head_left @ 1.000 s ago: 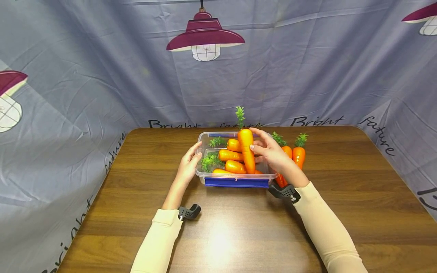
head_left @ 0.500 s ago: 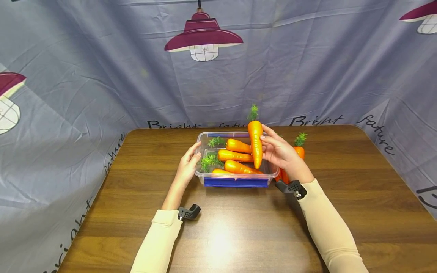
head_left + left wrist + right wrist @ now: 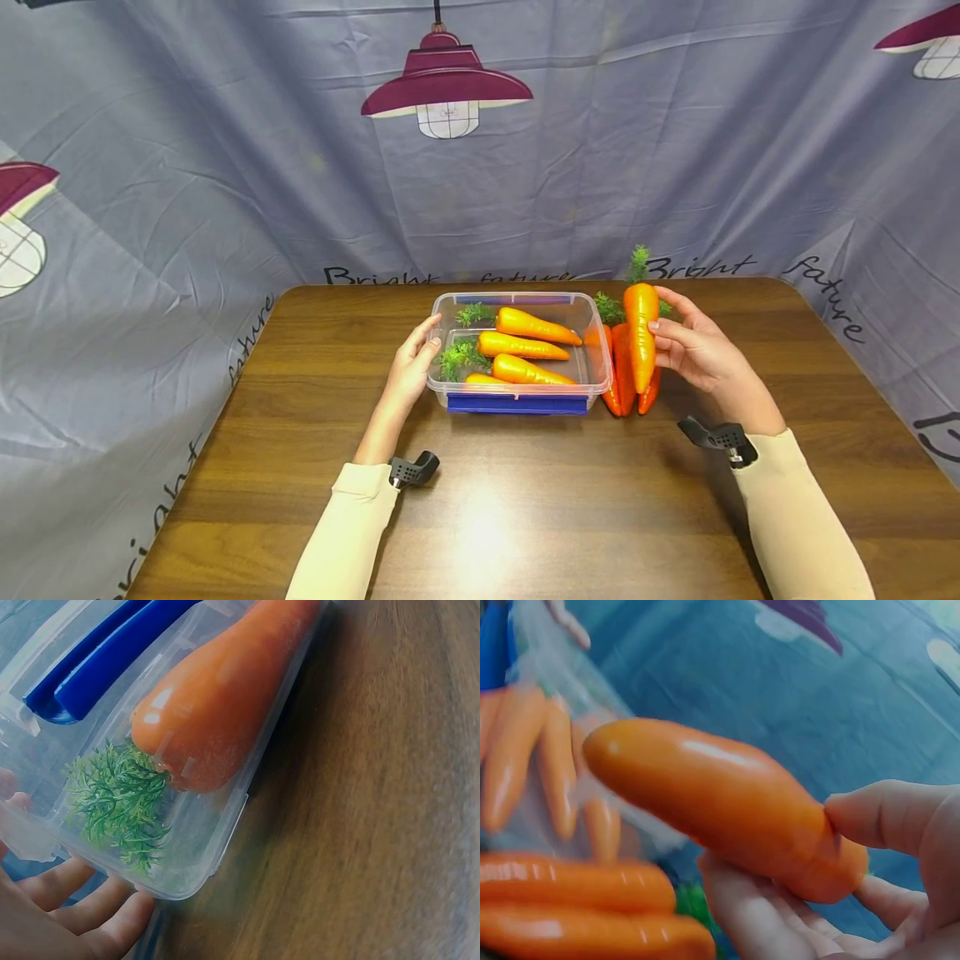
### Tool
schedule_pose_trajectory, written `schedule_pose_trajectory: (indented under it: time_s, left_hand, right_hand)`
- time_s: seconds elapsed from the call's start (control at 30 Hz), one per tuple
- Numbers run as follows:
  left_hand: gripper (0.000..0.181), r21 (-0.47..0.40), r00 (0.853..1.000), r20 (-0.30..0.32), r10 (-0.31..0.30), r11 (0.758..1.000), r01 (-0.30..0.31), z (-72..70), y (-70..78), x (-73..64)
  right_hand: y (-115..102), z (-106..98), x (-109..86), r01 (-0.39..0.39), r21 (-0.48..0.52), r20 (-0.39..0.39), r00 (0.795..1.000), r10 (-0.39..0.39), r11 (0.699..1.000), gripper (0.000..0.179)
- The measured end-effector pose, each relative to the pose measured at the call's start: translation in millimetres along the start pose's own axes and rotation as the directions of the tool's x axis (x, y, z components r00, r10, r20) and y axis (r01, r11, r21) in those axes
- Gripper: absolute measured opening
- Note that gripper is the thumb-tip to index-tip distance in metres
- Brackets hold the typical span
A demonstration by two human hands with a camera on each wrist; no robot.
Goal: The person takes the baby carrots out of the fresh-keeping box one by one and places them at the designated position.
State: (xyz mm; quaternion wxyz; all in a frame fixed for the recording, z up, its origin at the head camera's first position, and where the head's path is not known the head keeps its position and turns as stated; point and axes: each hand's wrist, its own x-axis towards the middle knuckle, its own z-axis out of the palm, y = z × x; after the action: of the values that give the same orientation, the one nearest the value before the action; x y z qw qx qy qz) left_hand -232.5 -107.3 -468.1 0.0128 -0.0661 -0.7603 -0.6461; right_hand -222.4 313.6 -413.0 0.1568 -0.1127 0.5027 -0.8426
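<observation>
"Grey-blue cloth (image 3: 262,167) printed with lamps (image 3: 448,87) hangs behind the wood-grain bench (image 3: 525,517). How far along is the person?"

"Partway, I'd say. Four carrots (image 3: 523,344) lie in the clear box (image 3: 517,389), leaves all toward its left end. Three more, by my count, lie on the bench just beside its right end, and one carrot (image 3: 641,337) is in hand."

"What's left, then?"

"That one is yet to be set down. Nothing here settles which group it belongs with, so I can't judge how many more need shifting."

"Where is it exactly?"

"Outside the box, over the bench carrots (image 3: 624,375) and partly hiding them. Whether it touches them, I can't tell."

"And the hands?"

"Right hand (image 3: 697,346) pinches it near the thick end, thumb on one side, fingers on the other. Left hand (image 3: 412,358) is relaxed, fingers fairly straight against the box's left end; probably just steadying it."

"How does the carrot look?"

"Bright orange and glossy, with shallow creases across it, tapering to a rounded tip that points back at the person. Its green tuft (image 3: 639,262) stands at the far end. Those beneath look redder; the ones in the box match it better."
</observation>
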Motion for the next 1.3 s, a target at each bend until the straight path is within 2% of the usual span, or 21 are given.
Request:
schedule_pose_trajectory:
  time_s: [0.17, 0.27, 0.33, 0.53, 0.67, 0.77, 0.87, 0.93, 1.3]
  left_hand:
    - [0.047, -0.003, 1.000, 0.009, 0.005, 1.000, -0.005, -0.4, -1.0, 0.3]
    - [0.047, -0.005, 1.000, 0.007, 0.008, 1.000, -0.008, -0.4, -0.5, 0.0]
    - [0.047, -0.006, 1.000, 0.006, 0.006, 1.000, -0.006, -0.5, -0.6, -0.3]
    - [0.048, -0.005, 1.000, 0.012, 0.006, 1.000, -0.006, -0.4, -0.3, -0.5]
    - [0.048, -0.011, 1.000, 0.010, 0.010, 1.000, -0.010, -0.7, -0.9, 0.2]
    - [0.048, -0.009, 1.000, 0.012, 0.009, 1.000, -0.009, -1.2, -1.7, 0.4]
    - [0.048, -0.003, 1.000, 0.014, 0.003, 1.000, -0.003, -1.3, -1.1, -0.1]
    - [0.048, -0.002, 1.000, 0.013, 0.000, 1.000, 0.000, -1.1, -0.3, -0.3]
    - [0.048, -0.010, 1.000, 0.006, 0.002, 1.000, -0.002, -0.2, 0.8, 1.2]
  right_hand:
    - [-7.9, -28.1, -18.7, -0.022, -0.121, -0.129, 0.992, 0.007, 0.992, 0.056]
    - [-11.8, -42.4, -24.8, -0.061, -0.210, -0.222, 0.975, 0.013, 0.976, 0.058]
    - [-13.0, -50.4, -27.0, -0.108, -0.285, -0.283, 0.959, 0.025, 0.952, 0.057]
    - [-7.4, -68.3, -27.5, -0.286, -0.455, -0.378, 0.920, 0.108, 0.843, 0.054]
    - [-1.6, -74.9, -25.8, -0.361, -0.546, -0.414, 0.901, 0.131, 0.756, 0.054]
    - [2.0, -76.2, -24.4, -0.400, -0.621, -0.432, 0.892, 0.132, 0.674, 0.066]
    - [4.2, -74.3, -23.4, -0.427, -0.656, -0.443, 0.886, 0.140, 0.622, 0.077]
    - [5.1, -72.5, -22.8, -0.438, -0.656, -0.447, 0.882, 0.151, 0.615, 0.078]
    - [7.3, -71.6, -23.6, -0.448, -0.632, -0.476, 0.868, 0.140, 0.632, 0.079]
